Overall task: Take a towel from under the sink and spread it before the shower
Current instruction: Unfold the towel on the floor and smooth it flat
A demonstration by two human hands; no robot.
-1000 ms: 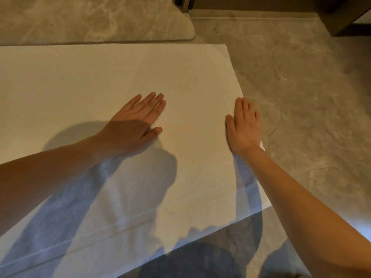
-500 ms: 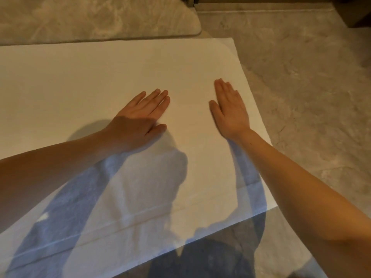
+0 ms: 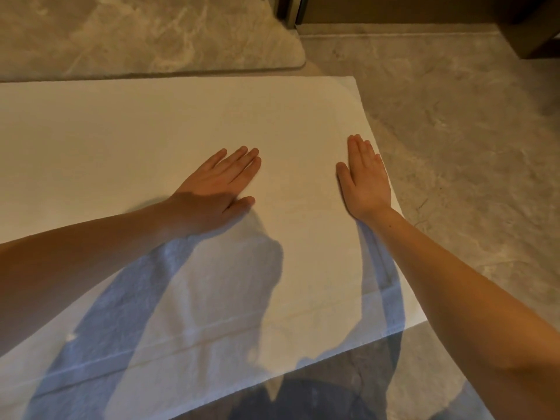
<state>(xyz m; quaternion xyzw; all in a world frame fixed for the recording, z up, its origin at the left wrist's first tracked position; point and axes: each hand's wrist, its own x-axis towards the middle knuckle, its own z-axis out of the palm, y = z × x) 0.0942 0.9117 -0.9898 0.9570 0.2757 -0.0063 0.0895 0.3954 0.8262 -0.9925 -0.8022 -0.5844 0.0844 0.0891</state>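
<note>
Right hand point(image 3: 365, 183) has slid outward since half a second ago, from well inside the towel point(image 3: 181, 122) to its right-hand edge. Left hand point(image 3: 212, 192) unchanged, near the towel's middle. Both hands lie flat, fingers straight and together, palms pressing the cloth, gripping nothing.

Judgement: the left hand anchors the towel while the right strokes slack out toward the edge.

Towel lies unfolded on the stone floor point(image 3: 454, 147), its far edge just beside a marbled slab point(image 3: 136, 34) with a rounded corner. This is probably the shower step, which would explain the alignment. A dark frame post point(image 3: 288, 10) stands beyond the towel's far right corner. Spreading looks nearly done.
</note>
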